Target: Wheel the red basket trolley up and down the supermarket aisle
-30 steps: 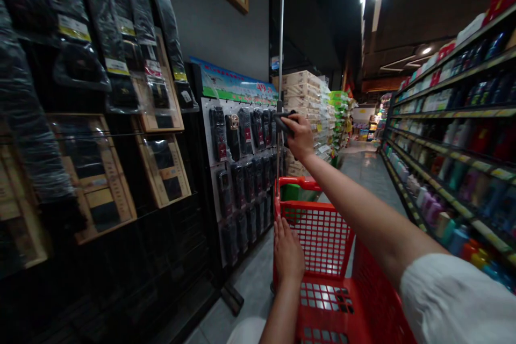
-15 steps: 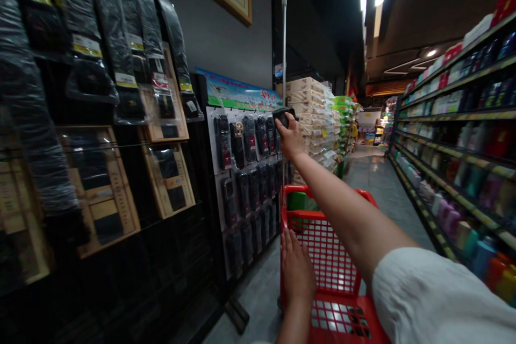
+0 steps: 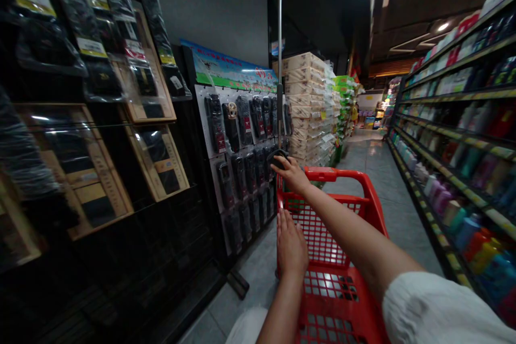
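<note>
A thin upright metal pole [image 3: 280, 27] with a dark sleeve stands at the left front of a red shopping cart [image 3: 365, 185]. My right hand [image 3: 293, 176] is stretched forward, fingers closed on a black clamp-like piece [image 3: 277, 158] at the pole, just above the cart's rim. Its exact kind is hard to make out. My left hand [image 3: 293, 244] lies along the cart's left side with its fingers straight and touching the red plastic; its thumb is hidden. The cart's upper basket has a red grid back and a red seat panel.
A rack of packaged belts [image 3: 244, 118] stands left of the cart, under a blue price sign [image 3: 231, 67]. Boxed belts [image 3: 157, 158] hang nearer. Stacked cartons [image 3: 306, 102] stand ahead. Shelves of bottles [image 3: 455, 172] line the right of the tiled aisle [image 3: 358, 150].
My right hand has come down along the pole with the black piece, and a dark sleeve now shows above it. My left hand stays by the cart's side. The view has tilted down slightly.
</note>
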`<control>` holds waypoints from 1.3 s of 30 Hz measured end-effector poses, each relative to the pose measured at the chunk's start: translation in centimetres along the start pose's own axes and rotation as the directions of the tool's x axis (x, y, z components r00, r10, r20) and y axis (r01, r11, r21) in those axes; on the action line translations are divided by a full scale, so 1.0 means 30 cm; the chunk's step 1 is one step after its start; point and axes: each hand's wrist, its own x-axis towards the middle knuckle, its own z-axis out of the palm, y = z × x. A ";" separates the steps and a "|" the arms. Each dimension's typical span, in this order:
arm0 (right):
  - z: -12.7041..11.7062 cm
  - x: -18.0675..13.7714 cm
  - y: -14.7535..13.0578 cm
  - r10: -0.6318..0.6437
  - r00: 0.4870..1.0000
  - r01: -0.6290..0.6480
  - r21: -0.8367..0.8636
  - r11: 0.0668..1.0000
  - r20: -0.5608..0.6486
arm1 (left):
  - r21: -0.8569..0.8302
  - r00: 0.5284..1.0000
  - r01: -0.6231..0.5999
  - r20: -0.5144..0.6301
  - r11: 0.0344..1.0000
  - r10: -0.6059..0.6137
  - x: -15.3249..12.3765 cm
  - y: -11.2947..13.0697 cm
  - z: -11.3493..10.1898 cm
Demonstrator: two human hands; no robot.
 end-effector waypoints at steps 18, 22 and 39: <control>-0.059 -0.335 0.018 0.326 0.894 -0.324 -0.059 0.944 0.307 | -0.045 0.996 -0.046 -0.075 0.998 0.042 0.016 -0.003 0.036; -0.012 -0.265 -0.075 0.302 0.907 -0.298 -0.057 0.953 0.293 | 0.017 0.999 -0.036 -0.039 0.999 0.037 0.023 0.007 0.026; -0.062 -0.566 0.142 0.394 0.911 -0.377 -0.144 0.915 0.120 | 0.100 0.989 -0.132 -0.052 0.986 0.138 0.039 -0.008 0.025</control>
